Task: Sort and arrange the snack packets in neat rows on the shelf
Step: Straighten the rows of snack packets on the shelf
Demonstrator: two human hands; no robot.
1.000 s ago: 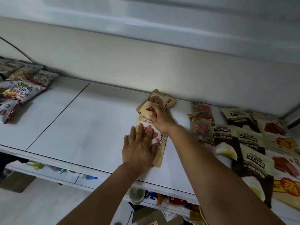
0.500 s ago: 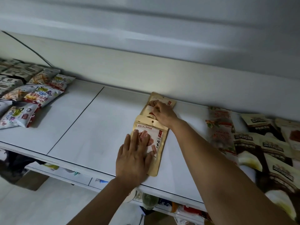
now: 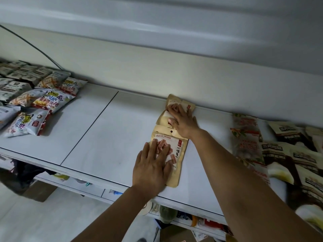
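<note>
Three tan snack packets lie in a column on the white shelf [image 3: 97, 137], overlapping front to back. My left hand [image 3: 151, 168] rests flat with straight fingers on the nearest tan packet [image 3: 176, 151], which shows pink sticks. My right hand [image 3: 181, 119] presses on the middle tan packet [image 3: 161, 118], its fingers reaching onto the rear tan packet [image 3: 176, 101] by the wall.
Silver and colourful chip bags [image 3: 50, 100] lie in rows at the shelf's left end. Dark brown and cream packets [image 3: 286, 152] and reddish ones [image 3: 246, 135] crowd the right. A lower shelf [image 3: 87, 187] holds more goods beneath the front edge.
The tan packets went from a skewed pile to a straight column. Both hands stay on them; the view has shifted so more of the left bags show.
</note>
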